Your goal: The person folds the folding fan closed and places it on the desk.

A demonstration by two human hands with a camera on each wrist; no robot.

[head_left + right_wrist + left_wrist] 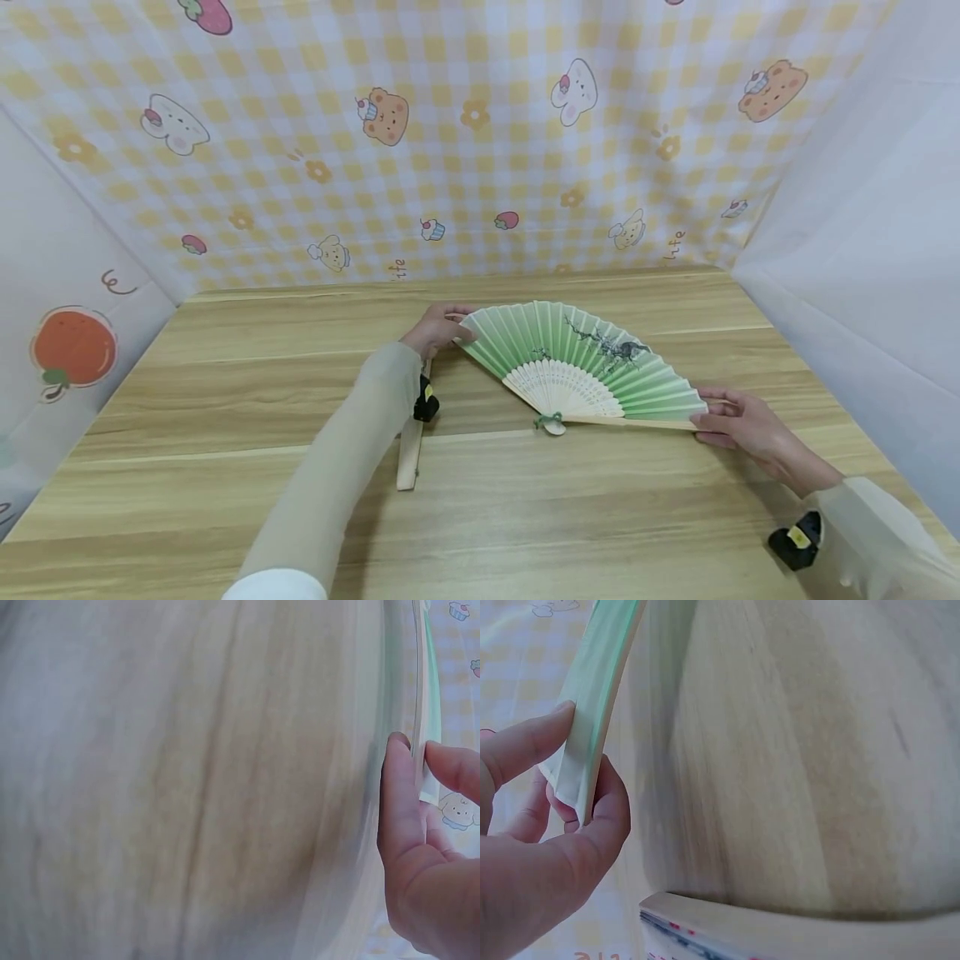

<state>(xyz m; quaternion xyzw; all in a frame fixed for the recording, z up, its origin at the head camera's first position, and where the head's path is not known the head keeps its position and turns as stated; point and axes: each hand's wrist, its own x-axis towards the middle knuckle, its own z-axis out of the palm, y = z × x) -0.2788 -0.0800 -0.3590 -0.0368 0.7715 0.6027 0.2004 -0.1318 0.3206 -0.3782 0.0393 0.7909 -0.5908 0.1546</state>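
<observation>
A green and white folding fan (555,350) with a dark branch pattern is spread wide over the table. My left hand (441,328) pinches its left end between thumb and fingers; in the left wrist view the thumb lies on the pleated fabric and the fingers curl behind the edge. At the other end my right hand (738,427) pinches the right outer rib, seen nearly edge-on in the right wrist view. The fan's pivot with a green tie (550,419) points toward me. Under my left forearm lies a second, folded fan (409,454), partly hidden by the sleeve.
The wood-grain table (525,517) runs back to a yellow checked cloth (480,150) with cartoon prints. White cloth walls (862,208) stand at both sides. Each wrist wears a small black device (797,540).
</observation>
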